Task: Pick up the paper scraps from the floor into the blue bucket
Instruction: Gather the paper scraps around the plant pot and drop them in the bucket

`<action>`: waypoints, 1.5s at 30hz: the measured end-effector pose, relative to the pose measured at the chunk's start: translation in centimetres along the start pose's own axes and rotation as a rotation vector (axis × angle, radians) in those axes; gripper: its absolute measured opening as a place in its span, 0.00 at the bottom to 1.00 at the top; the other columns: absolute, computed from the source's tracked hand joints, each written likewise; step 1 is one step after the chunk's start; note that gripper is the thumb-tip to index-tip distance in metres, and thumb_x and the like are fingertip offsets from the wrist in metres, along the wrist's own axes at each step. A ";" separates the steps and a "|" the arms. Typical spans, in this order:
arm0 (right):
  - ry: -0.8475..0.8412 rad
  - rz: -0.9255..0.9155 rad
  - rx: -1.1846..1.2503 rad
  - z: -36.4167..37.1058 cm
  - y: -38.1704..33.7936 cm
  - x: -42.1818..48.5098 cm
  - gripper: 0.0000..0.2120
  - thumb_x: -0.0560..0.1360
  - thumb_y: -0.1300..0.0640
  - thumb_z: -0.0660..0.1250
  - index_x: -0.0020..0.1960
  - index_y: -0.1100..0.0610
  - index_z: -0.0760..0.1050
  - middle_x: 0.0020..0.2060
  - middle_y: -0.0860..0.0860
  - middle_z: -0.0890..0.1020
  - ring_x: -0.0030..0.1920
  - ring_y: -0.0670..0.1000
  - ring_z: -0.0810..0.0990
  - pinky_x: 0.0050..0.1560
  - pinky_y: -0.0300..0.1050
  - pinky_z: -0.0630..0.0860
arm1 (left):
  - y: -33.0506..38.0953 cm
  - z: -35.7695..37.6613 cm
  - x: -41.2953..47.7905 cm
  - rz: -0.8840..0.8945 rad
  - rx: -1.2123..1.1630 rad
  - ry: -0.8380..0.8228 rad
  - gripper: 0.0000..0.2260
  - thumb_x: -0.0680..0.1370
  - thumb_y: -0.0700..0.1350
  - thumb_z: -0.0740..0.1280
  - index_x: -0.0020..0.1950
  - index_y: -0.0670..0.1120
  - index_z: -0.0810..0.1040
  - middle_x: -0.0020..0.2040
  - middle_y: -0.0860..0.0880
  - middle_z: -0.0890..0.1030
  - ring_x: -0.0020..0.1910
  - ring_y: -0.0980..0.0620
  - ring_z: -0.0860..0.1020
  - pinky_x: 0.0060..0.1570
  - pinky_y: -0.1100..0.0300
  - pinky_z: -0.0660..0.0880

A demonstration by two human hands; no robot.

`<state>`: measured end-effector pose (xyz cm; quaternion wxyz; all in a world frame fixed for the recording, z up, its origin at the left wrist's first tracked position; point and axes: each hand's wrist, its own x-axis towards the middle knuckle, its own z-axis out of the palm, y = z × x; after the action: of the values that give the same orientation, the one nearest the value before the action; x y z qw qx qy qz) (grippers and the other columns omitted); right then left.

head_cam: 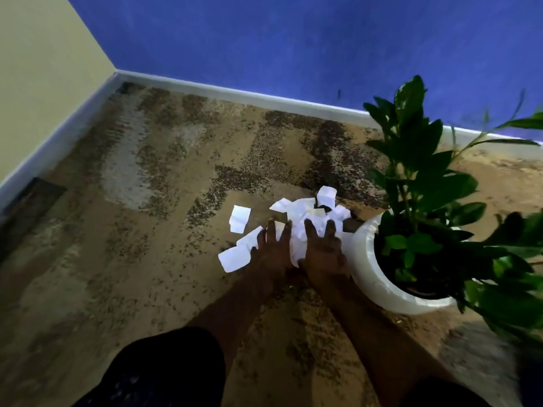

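Both my hands are down on the floor, side by side, palms down. My left hand (273, 245) has its fingers straight and fanned out, resting on the left edge of the paper scraps (305, 212). My right hand (323, 251) is just beside it with its fingers stretched flat over the right part of the heap. Neither hand is pinching or curled round anything as far as I can see, they're just lying flat on the paper. A bunched-up bit of white paper shows in the gap between them.

Most of the scraps sit in one messy pile under and just past my fingertips. A loose scrap (239, 218) lies a little off to the left of the pile, apart from my fingers. A bigger flat piece (233, 258) sits by my left wrist, touching the hand or very close, I can't really tell which.

It's all on a speckled tan and brown carpet (147, 230). Right next to my right hand is a white pot (367, 259) with a leafy green plant (417, 183) in it, and the pile nearly reaches the pot. My dark-clothed knee (164, 368) is at the bottom. Further back a white baseboard (235, 94) runs under a blue wall (293, 39), which meets a beige wall (44, 69) in the corner on the left.
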<state>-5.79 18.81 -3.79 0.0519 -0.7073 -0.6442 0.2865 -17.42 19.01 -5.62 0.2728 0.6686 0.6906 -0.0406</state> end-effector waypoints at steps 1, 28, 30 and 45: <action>0.007 -0.010 -0.007 0.4 -0.3 0.8 0.34 0.75 0.56 0.64 0.76 0.48 0.51 0.73 0.62 0.52 0.70 0.66 0.61 0.64 0.61 0.67 | -0.3 0.3 0.9 0.017 0.014 -0.029 0.42 0.74 0.62 0.64 0.76 0.58 0.38 0.78 0.47 0.40 0.77 0.41 0.45 0.68 0.34 0.57; 0.285 -0.172 -0.158 2.8 2.5 -1.9 0.13 0.75 0.54 0.65 0.58 0.54 0.76 0.53 0.58 0.78 0.53 0.59 0.78 0.54 0.51 0.75 | -2.7 3.6 -1.9 0.367 -0.128 0.366 0.17 0.72 0.47 0.69 0.61 0.50 0.74 0.53 0.45 0.79 0.51 0.43 0.78 0.49 0.51 0.75; 0.361 -0.195 -0.189 2.3 3.2 -4.8 0.14 0.75 0.53 0.64 0.60 0.52 0.75 0.52 0.56 0.77 0.52 0.58 0.79 0.49 0.50 0.75 | -2.6 3.6 -3.7 0.462 -0.172 0.424 0.15 0.74 0.44 0.68 0.61 0.48 0.75 0.53 0.44 0.80 0.53 0.44 0.77 0.51 0.54 0.71; 0.394 -0.145 0.066 -2.3 12.4 -14.1 0.10 0.75 0.57 0.63 0.51 0.51 0.82 0.45 0.52 0.85 0.44 0.54 0.82 0.42 0.45 0.76 | 6.3 4.0 -9.9 0.455 -0.196 0.271 0.06 0.73 0.50 0.70 0.48 0.52 0.84 0.45 0.52 0.85 0.40 0.56 0.79 0.34 0.74 0.65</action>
<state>6.14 4.17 -2.64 0.2207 -0.6993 -0.6610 0.1592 -10.58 9.01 -2.83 0.2433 0.7764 0.5534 0.1783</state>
